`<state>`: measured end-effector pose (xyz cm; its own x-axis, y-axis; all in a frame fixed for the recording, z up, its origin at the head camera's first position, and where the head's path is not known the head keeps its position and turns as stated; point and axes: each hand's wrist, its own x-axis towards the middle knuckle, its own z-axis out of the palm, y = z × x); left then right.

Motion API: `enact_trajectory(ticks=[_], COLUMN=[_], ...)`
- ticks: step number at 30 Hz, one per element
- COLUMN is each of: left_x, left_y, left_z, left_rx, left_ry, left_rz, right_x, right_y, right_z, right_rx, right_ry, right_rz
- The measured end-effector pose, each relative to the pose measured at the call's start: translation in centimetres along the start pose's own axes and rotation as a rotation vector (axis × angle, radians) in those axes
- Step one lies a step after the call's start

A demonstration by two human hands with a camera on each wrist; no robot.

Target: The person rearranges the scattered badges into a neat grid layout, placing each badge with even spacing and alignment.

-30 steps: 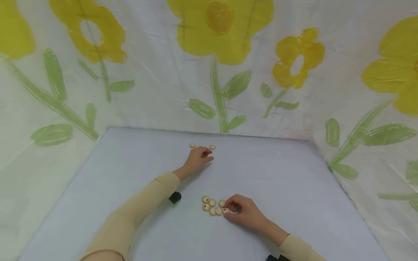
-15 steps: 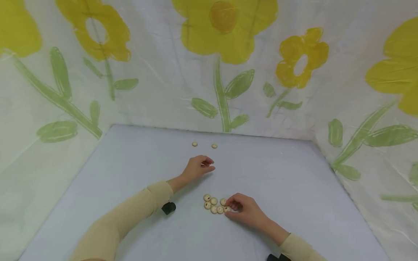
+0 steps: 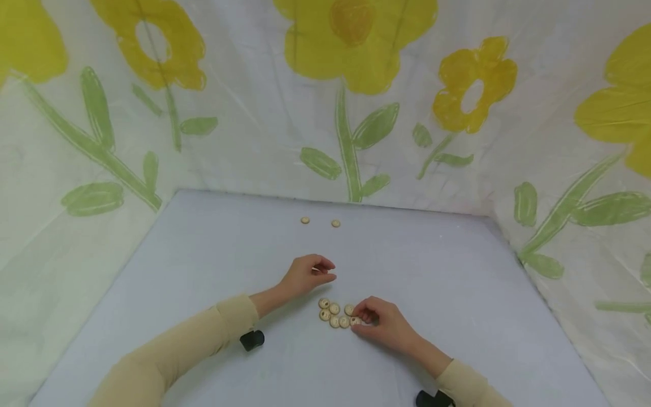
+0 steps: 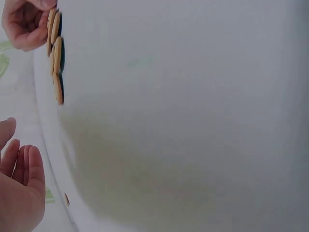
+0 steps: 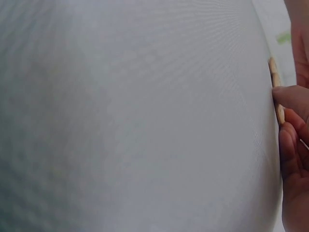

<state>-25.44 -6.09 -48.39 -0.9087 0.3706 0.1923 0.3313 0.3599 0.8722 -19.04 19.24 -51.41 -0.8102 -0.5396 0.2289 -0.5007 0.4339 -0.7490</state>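
We see a cluster of small pale discs [image 3: 334,321] lying near the middle of the table [image 3: 229,243]. At its right, the right hand [image 3: 386,325] pinches an end disc [image 3: 355,321] between thumb and fingers. Just beyond the cluster to the left, we find the left hand [image 3: 307,275] relaxed, fingers loosely bent. Two more discs [image 3: 305,220] lie well apart at the far side, before a flowered backdrop [image 3: 244,130].
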Motion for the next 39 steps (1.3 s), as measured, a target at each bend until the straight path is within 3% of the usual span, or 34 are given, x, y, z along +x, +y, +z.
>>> enact_trajectory(ticks=[12, 17, 24, 39], left_x=[-3.5, -4.4, -5.7, -6.0], left_y=[0.1, 0.3, 0.3, 0.4], left_z=[0.3, 0.4, 0.5, 0.5], left_rx=[0.005, 0.043, 0.084, 0.201], left_ry=[-0.093, -0.126, -0.17, -0.194], left_rz=[0.04, 0.077, 0.074, 0.15], right_x=[0.1, 0.1, 0.0, 0.0], right_y=[-0.1, -0.2, -0.2, -0.3], right_z=[-0.1, -0.3, 0.1, 0.0], right_rx=[-0.003, -0.007, 0.017, 0.006], right_ry=[0.006, 0.013, 0.004, -0.007], right_rz=[-0.007, -0.017, -0.002, -0.015])
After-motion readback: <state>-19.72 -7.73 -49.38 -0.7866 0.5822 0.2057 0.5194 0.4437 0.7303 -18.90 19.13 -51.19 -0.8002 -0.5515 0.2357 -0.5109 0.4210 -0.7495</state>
